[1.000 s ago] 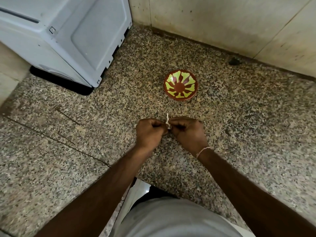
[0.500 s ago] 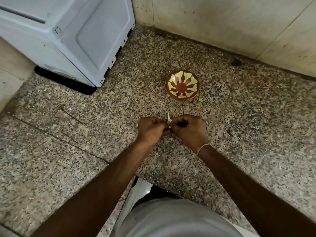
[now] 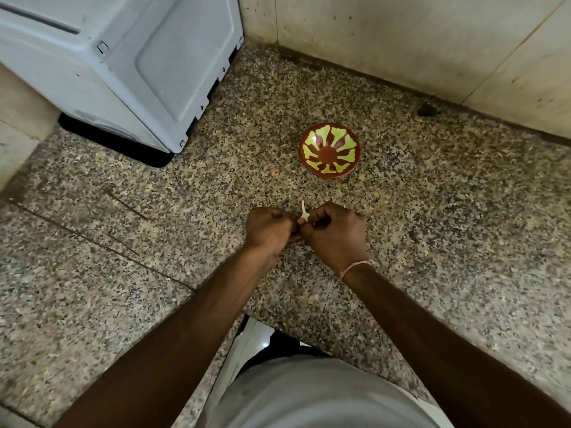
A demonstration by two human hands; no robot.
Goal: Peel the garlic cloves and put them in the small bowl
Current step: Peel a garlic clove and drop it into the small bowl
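A small brown bowl (image 3: 329, 151) with a yellow-green sunburst pattern sits on the speckled granite counter (image 3: 448, 211); nothing shows inside it. Just in front of the bowl, my left hand (image 3: 268, 229) and my right hand (image 3: 335, 233) meet with curled fingers, pinching a garlic clove (image 3: 304, 214) between them. Only a thin white strip of its skin sticks up between the fingertips; the clove itself is mostly hidden by my fingers.
A grey-white appliance (image 3: 129, 63) stands at the back left of the counter. Tiled walls (image 3: 401, 35) close off the back. A seam (image 3: 102, 245) runs across the counter at the left. The counter's front edge is near my body.
Both hands stay together on the clove with small finger movements. The white skin strip still sticks up between them. The view has shifted slightly.
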